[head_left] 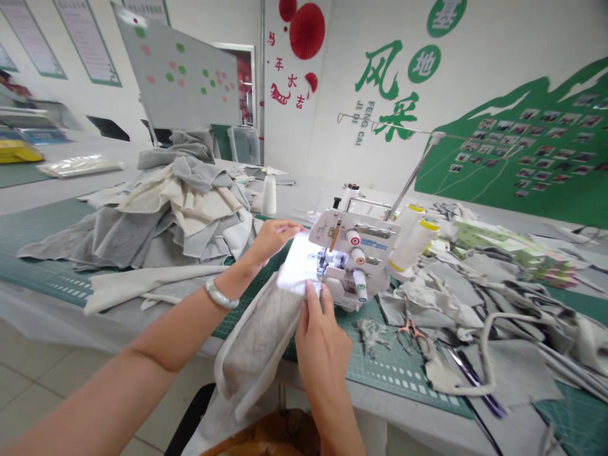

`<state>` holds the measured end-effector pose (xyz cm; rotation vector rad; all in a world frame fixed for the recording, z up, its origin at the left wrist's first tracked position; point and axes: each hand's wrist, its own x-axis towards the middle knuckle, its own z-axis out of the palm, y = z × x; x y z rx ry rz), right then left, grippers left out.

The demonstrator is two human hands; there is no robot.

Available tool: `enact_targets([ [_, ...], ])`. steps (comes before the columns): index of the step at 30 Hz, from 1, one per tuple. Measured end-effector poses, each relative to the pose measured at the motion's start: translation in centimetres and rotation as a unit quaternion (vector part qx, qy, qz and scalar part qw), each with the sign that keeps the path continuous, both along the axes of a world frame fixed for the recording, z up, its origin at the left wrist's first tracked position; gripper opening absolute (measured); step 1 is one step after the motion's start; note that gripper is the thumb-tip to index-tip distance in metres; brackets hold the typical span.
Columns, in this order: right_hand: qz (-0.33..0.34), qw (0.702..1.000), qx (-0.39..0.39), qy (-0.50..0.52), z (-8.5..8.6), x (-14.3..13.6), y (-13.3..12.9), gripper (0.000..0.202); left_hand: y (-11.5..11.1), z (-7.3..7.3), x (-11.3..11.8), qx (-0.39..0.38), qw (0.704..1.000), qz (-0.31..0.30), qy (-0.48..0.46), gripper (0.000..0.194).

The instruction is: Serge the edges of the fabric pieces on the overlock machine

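Note:
An overlock sewing machine with its lamp lit stands before me. Light grey fabric lies at its needle area and drapes down over the table's front edge. My left hand, a pale bangle on its wrist, is beside the machine, its fingertips closed at the fabric's brightly lit far corner. My right hand is in front of the presser foot, its fingers holding the near edge of the fabric close to the needle. Glare hides the stitching, and the right thumb is not clearly visible.
A heap of grey and cream fabric lies left, near a white thread cone. Thread cones stand behind the machine. To the right are orange-handled scissors, lint, dark tweezers and fabric scraps on green cutting mats.

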<state>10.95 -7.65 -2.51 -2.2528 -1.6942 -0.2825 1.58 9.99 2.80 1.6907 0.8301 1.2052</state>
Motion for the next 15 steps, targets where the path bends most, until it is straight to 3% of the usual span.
enact_targets([
  [3,0.004,1.0,0.003,0.001,0.3,0.1,0.0,0.045,2.6,0.9,2.1,-0.113,0.992,0.01,-0.051,0.013],
  [7,-0.002,1.0,0.001,0.009,0.8,0.1,0.0,0.042,5.3,1.7,4.5,-0.195,0.978,-0.067,-0.03,0.018],
  [11,-0.002,1.0,0.001,0.031,0.8,0.1,-0.1,0.042,6.3,2.4,5.8,-0.266,0.951,-0.156,0.001,0.023],
  [15,0.021,0.996,0.031,0.076,0.3,0.3,-0.2,0.042,6.7,2.7,6.4,-0.286,0.94,-0.187,0.007,0.02],
])
